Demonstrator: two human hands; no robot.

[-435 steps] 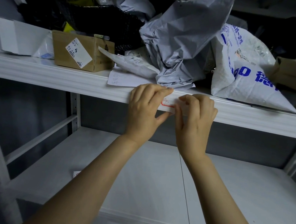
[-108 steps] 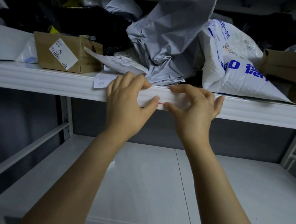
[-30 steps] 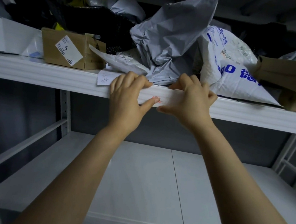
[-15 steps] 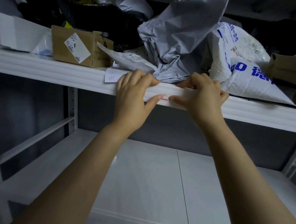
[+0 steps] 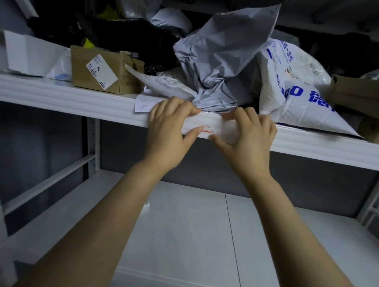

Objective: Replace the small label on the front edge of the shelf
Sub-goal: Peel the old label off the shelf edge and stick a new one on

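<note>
Our hands meet at the label (image 5: 208, 129) on the front edge of the shelf (image 5: 61, 98).
Our left hand (image 5: 166, 130) hooks its fingers (image 5: 187, 109) over the top of the edge, thumb tip pressing the label's left end. Our right hand (image 5: 248, 142) grips the edge just beside it, fingers curled on top, thumb under the label's right end. Bags (image 5: 217, 60) crowd the shelf behind.

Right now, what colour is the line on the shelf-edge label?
Red, on a white label; the head view shows it best.
</note>
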